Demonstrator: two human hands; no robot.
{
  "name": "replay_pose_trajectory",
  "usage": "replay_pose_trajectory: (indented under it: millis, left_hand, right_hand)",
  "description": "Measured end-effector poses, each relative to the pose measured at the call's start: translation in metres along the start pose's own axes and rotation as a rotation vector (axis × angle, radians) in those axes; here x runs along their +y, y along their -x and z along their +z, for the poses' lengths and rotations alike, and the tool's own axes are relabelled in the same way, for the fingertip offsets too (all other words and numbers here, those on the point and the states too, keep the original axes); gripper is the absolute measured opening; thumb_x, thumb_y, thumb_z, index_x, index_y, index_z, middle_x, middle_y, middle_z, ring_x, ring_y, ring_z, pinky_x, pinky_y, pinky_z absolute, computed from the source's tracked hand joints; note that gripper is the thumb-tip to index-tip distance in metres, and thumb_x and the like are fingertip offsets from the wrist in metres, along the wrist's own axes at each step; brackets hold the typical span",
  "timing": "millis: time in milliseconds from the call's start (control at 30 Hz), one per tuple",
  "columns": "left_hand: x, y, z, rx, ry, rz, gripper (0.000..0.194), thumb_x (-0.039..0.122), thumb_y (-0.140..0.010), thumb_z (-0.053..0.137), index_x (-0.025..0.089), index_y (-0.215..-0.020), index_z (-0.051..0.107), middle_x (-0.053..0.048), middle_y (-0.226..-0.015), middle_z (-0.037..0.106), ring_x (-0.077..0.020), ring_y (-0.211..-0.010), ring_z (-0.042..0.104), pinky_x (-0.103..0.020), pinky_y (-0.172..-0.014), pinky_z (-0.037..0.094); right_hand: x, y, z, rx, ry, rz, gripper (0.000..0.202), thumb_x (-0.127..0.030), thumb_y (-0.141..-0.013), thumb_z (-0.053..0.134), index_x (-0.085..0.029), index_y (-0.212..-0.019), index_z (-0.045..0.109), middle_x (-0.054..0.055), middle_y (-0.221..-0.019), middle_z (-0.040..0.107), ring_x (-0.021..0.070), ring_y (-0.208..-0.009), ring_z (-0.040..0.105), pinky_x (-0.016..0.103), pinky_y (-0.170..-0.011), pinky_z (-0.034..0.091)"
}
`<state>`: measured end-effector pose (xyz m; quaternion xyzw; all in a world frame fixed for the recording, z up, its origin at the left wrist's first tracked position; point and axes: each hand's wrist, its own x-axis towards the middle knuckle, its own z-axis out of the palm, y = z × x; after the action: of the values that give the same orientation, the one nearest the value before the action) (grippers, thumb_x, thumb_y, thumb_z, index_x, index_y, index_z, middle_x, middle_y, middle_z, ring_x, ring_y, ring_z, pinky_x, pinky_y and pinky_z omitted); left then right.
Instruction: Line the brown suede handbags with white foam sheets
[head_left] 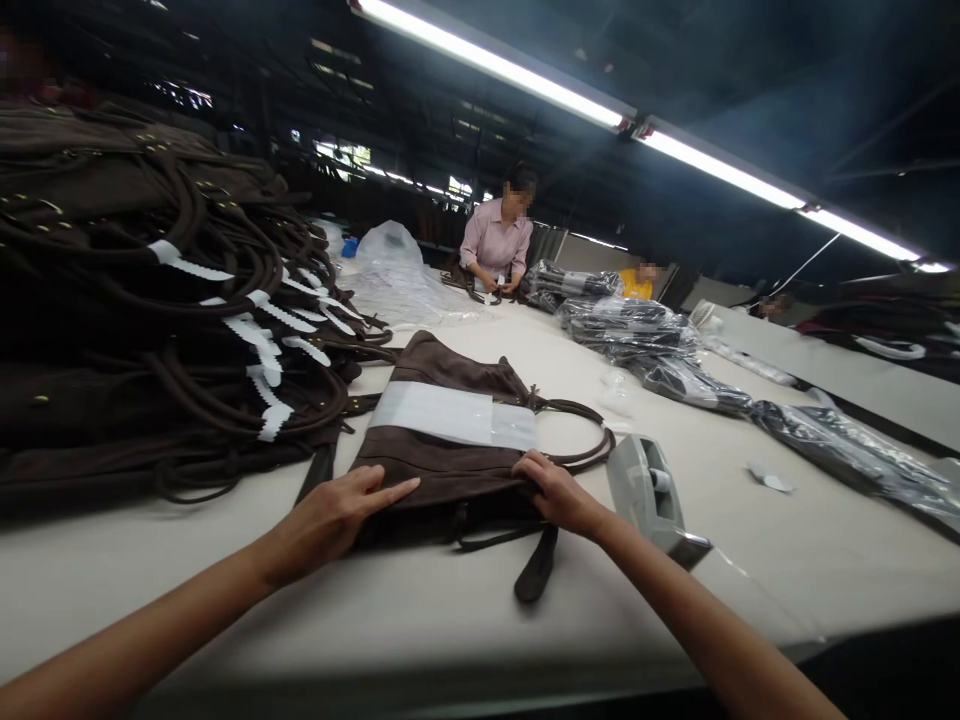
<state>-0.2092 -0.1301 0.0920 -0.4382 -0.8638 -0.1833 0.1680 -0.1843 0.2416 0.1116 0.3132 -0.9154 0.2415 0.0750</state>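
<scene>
A dark brown handbag [442, 455] lies flat on the white table in front of me, a white paper-like band [450, 412] around its middle. Its looped handles [592, 430] point right. My left hand [337, 510] grips the bag's near left corner, one digit stretched over the fabric and the other fingers partly hidden. At the near right corner, my right hand [551, 490] has its fingers bent over the edge. A dark strap with a tab [536, 570] hangs out below the bag. Just right of my right hand stands a grey tape dispenser [645, 490].
A tall pile of brown bags [90, 330] with white-wrapped handles rises at left. Clear plastic bags [405, 275] lie behind. Plastic-wrapped bags [637, 325] are stacked at back right, with another wrapped bag [862, 465] nearer. A co-worker [495, 245] stands at the far side.
</scene>
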Motion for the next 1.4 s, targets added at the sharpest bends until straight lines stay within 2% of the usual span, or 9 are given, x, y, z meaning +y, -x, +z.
replay_pose_trajectory:
  millis: [167, 300, 533, 700, 833, 967, 1067, 1167, 1400]
  left_hand:
    - [-0.018, -0.019, 0.010, -0.097, 0.112, -0.125, 0.065, -0.002, -0.076, 0.032, 0.026, -0.128, 0.060, -0.005, -0.121, 0.062, -0.0157, -0.113, 0.058, -0.029, -0.098, 0.048]
    - [-0.022, -0.037, 0.003, -0.152, 0.169, -0.282, 0.061, 0.001, -0.076, 0.033, 0.023, -0.124, 0.063, -0.002, -0.107, 0.072, -0.0161, -0.099, 0.067, -0.027, -0.090, 0.052]
    - [0.004, -0.007, -0.028, -0.188, 0.121, -0.203, 0.053, 0.001, -0.081, 0.037, 0.023, -0.121, 0.064, 0.000, -0.098, 0.073, -0.0150, -0.090, 0.068, -0.025, -0.081, 0.052]
    - [0.021, 0.013, -0.031, -0.145, -0.077, -0.043, 0.041, 0.004, -0.084, 0.049, 0.020, -0.120, 0.062, -0.003, -0.098, 0.068, -0.0170, -0.092, 0.062, -0.026, -0.077, 0.050]
    - [0.008, 0.015, -0.026, -0.098, -0.251, 0.128, 0.035, 0.004, -0.090, 0.042, 0.016, -0.116, 0.062, -0.004, -0.084, 0.064, -0.0156, -0.078, 0.057, -0.028, -0.073, 0.049]
    - [-0.017, 0.025, -0.018, -0.057, -0.305, 0.315, 0.034, 0.008, -0.095, 0.036, 0.011, -0.123, 0.056, -0.005, -0.080, 0.066, -0.0159, -0.073, 0.059, -0.031, -0.070, 0.050]
    - [-0.026, 0.035, -0.011, -0.075, -0.322, 0.314, 0.035, 0.008, -0.095, 0.036, 0.011, -0.124, 0.057, -0.008, -0.093, 0.071, -0.0178, -0.088, 0.065, -0.033, -0.081, 0.053]
    - [-0.022, 0.044, -0.011, -0.106, -0.321, 0.312, 0.038, 0.009, -0.096, 0.035, 0.013, -0.129, 0.054, -0.010, -0.122, 0.066, -0.0188, -0.121, 0.056, -0.033, -0.103, 0.047]
    - [0.008, 0.055, -0.020, -0.308, -0.252, 0.141, 0.062, 0.016, -0.084, 0.045, 0.006, -0.145, 0.035, -0.018, -0.151, 0.038, -0.0264, -0.143, 0.029, -0.044, -0.118, 0.028]
  right_hand:
    - [0.026, -0.013, 0.000, -0.069, -0.129, 0.242, 0.026, -0.007, -0.078, 0.049, -0.020, -0.094, 0.064, 0.002, -0.089, 0.064, 0.0177, -0.084, 0.059, 0.029, -0.080, 0.046]
    - [0.031, -0.034, -0.016, -0.212, -0.082, 0.404, 0.017, -0.016, -0.082, 0.052, -0.021, -0.085, 0.067, -0.001, -0.077, 0.065, 0.0172, -0.074, 0.059, 0.026, -0.070, 0.043]
    - [-0.017, -0.010, -0.018, -0.261, 0.130, 0.365, 0.019, -0.040, -0.088, 0.060, -0.024, -0.095, 0.066, -0.001, -0.071, 0.064, 0.0172, -0.067, 0.059, 0.024, -0.061, 0.037]
    - [-0.040, 0.009, 0.005, -0.097, 0.430, 0.108, 0.011, -0.017, -0.086, 0.056, -0.019, -0.095, 0.061, 0.004, -0.087, 0.064, 0.0205, -0.082, 0.060, 0.027, -0.067, 0.040]
    - [-0.040, 0.004, 0.021, -0.096, 0.443, -0.073, 0.023, 0.000, -0.075, 0.049, -0.017, -0.088, 0.057, 0.005, -0.089, 0.061, 0.0187, -0.083, 0.057, 0.026, -0.067, 0.041]
    - [-0.041, 0.006, 0.033, -0.068, 0.434, -0.145, 0.026, 0.000, -0.083, 0.045, -0.017, -0.094, 0.061, 0.005, -0.085, 0.058, 0.0172, -0.077, 0.056, 0.025, -0.064, 0.042]
    - [-0.044, 0.015, 0.040, -0.010, 0.506, -0.221, 0.040, -0.002, -0.087, 0.041, -0.020, -0.116, 0.061, 0.006, -0.089, 0.061, 0.0180, -0.075, 0.056, 0.028, -0.065, 0.043]
    - [-0.049, 0.028, 0.046, 0.013, 0.585, -0.280, 0.057, -0.001, -0.086, 0.038, -0.022, -0.139, 0.049, 0.010, -0.121, 0.061, 0.0229, -0.096, 0.058, 0.035, -0.078, 0.047]
    - [-0.061, 0.045, 0.069, 0.002, 0.607, -0.196, 0.069, -0.002, -0.076, 0.040, -0.012, -0.144, 0.043, 0.009, -0.153, 0.035, 0.0240, -0.140, 0.032, 0.045, -0.114, 0.029]
